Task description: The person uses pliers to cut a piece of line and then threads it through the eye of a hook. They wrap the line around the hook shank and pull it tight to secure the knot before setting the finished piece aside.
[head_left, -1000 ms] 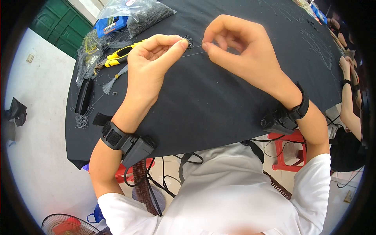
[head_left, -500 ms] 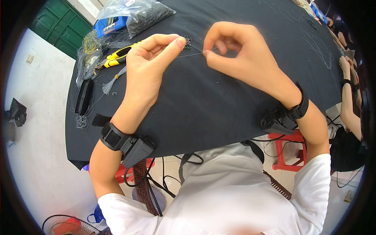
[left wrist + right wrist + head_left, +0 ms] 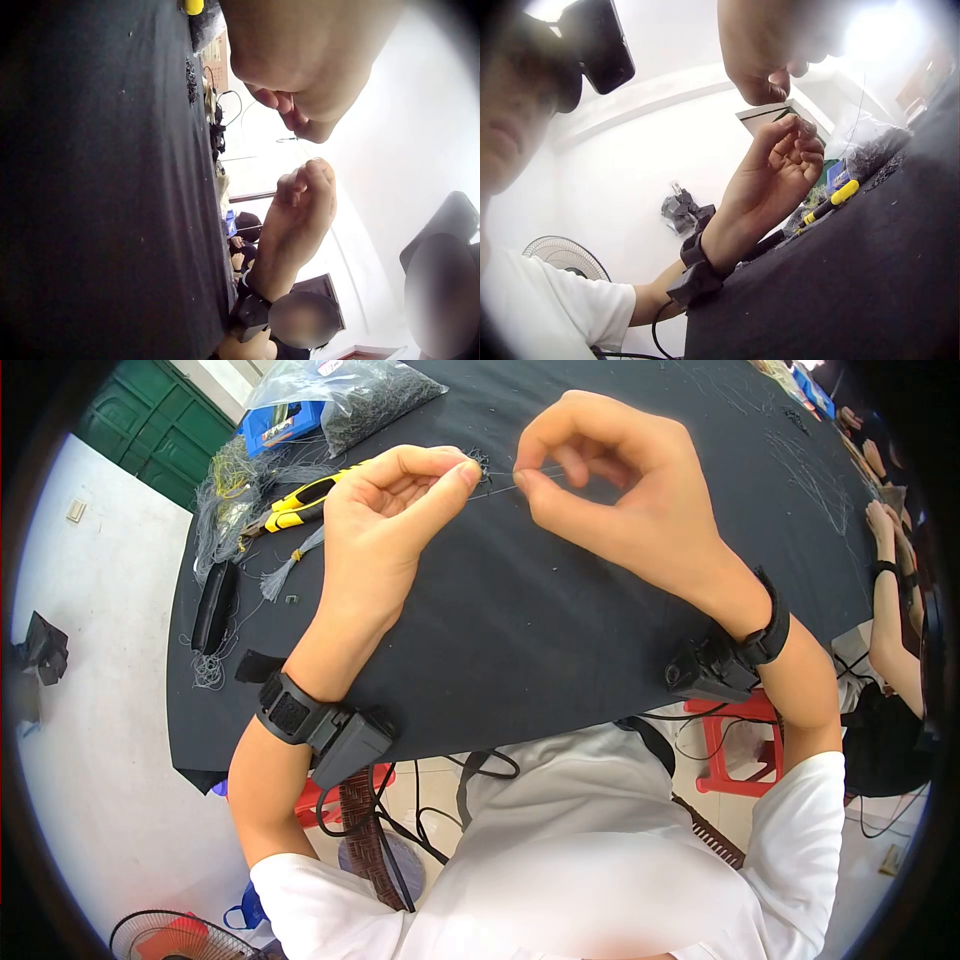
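My left hand (image 3: 383,515) pinches a pale thin line (image 3: 494,491) between thumb and forefinger, over the dark cloth. To its right, the thumb and forefinger of my right hand (image 3: 640,490) pinch the same line, with the other fingers loosely curled. Strands span the short gap between the two hands. In the left wrist view a tiny thin dark piece (image 3: 286,139) sticks out by the left fingertips; its kind is too small to make out. Just behind those fingertips, a small pile of dark wiry bits (image 3: 484,463) lies on the table.
Left of my left hand lie yellow-and-black pliers (image 3: 298,506), a tied bundle of grey line (image 3: 283,574) and a black case (image 3: 216,607). Farther back are a blue box (image 3: 285,430) and a clear bag (image 3: 380,405) of dark bits. Loose line (image 3: 815,480) lies at right.
My right hand dipped slightly toward me, then moved back up and away, still pinching the line. The left hand stayed nearly in place, and the strands between them shifted.
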Tool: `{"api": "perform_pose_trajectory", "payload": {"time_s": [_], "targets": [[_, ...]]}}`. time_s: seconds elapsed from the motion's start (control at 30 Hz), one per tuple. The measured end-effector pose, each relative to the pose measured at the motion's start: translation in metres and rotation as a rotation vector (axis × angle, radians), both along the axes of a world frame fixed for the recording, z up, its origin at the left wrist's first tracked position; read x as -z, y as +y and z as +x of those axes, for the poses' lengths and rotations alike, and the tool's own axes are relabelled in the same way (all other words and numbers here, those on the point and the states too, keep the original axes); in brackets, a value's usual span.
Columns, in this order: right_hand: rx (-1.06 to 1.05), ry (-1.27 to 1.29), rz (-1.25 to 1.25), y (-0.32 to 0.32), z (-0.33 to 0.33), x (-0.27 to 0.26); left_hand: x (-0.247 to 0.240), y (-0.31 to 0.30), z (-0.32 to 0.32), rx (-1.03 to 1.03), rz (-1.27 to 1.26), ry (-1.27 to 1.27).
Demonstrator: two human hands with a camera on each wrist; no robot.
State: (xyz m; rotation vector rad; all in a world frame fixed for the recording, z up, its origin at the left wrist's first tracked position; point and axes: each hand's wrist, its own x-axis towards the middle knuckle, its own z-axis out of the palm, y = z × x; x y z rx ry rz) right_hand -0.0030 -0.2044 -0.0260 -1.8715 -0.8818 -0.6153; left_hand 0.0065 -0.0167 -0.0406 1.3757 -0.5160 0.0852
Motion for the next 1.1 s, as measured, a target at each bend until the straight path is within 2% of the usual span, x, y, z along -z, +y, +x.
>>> {"api": "perform_pose_trajectory", "payload": {"time_s": [0.77, 0.87, 0.97, 1.1], "targets": [[-0.063, -0.056, -0.022, -0.0011, -0.0012, 0.0002, 0.0006, -0.0004, -0.0016, 0.015, 0.036, 0.013], [-0.008, -0.061, -0.070, -0.0030, -0.0032, -0.0041, 0.0010, -0.0001, -0.0017, 0.020, 0.048, 0.012], [-0.014, -0.045, -0.012, -0.0037, 0.0022, 0.0003, -0.0006, -0.0003, -0.0027, 0.015, 0.049, 0.016], [0.061, 0.053, -0.018, -0.0032, -0.0016, -0.0043, 0.0001, 0.0019, -0.0028, 0.038, 0.078, -0.010]]}}
